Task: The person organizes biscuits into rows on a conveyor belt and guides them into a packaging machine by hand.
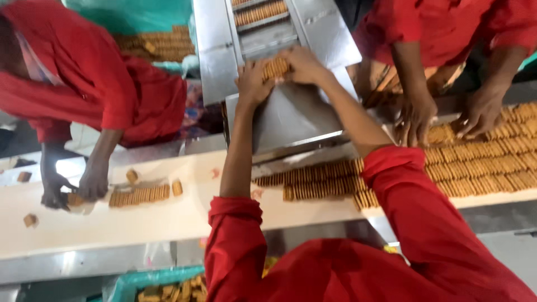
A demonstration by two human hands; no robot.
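My left hand (pixel 253 83) and my right hand (pixel 303 64) squeeze a short row of golden biscuits (pixel 275 68) between them, held over a sloping steel chute (pixel 291 114). Both arms reach forward across a white conveyor belt (pixel 168 218) in red sleeves. Rows of biscuits on edge (pixel 319 184) lie on the belt just under my right forearm.
A person in red at the left handles a biscuit row (pixel 140 196) with both hands. Another person at the upper right presses hands on many packed biscuits (pixel 492 162). More biscuits ride a steel feed channel (pixel 260 12). A teal bin (pixel 168 288) with broken biscuits sits below.
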